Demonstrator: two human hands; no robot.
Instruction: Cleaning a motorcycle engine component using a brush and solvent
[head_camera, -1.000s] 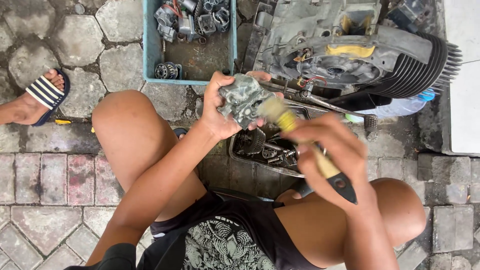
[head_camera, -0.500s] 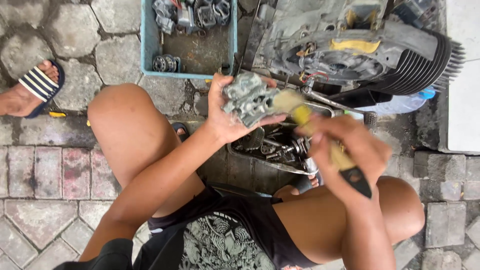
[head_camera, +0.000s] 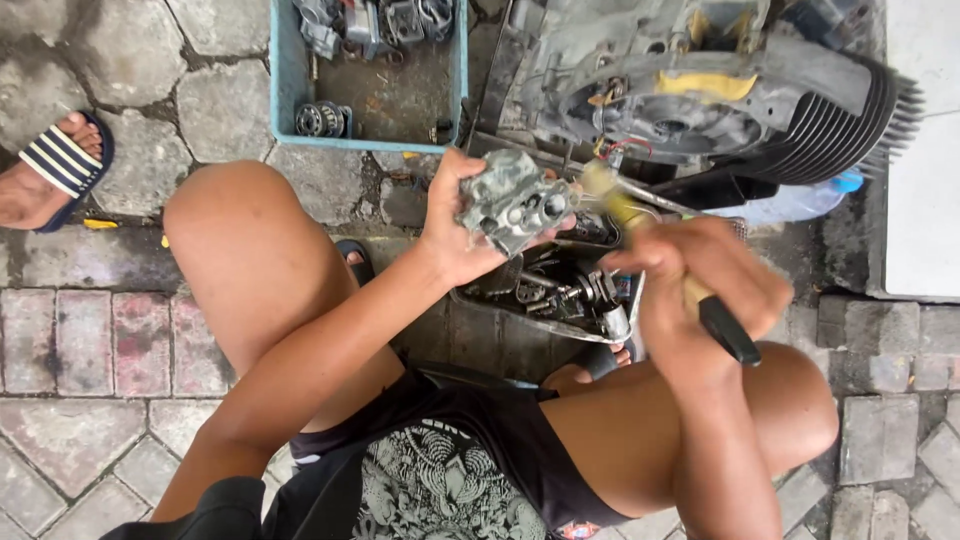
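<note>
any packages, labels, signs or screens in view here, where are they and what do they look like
No signs or screens in view.
Tray: top centre on the paving, blue rectangular plastic box holding small metal parts.
Pan: in front of the knees, dark shallow container of dirty metal parts.
Yellow patch: on the grey engine at top right, a curved strip; cannot tell if it is a label.

Flat, even daylight over the whole view, overcast in character: shadows under the knees and beneath the engine block (head_camera: 700, 90) are soft-edged, no hard glare, only the white slab (head_camera: 925, 150) at the right edge near overexposure. Motion blur smears the right hand (head_camera: 700, 285) and the brush (head_camera: 655, 255); the left hand (head_camera: 455, 225), paving stones (head_camera: 90, 330) and blue tray (head_camera: 290, 90) stay fairly sharp. Slight wide-angle stretch at the frame edges
</note>
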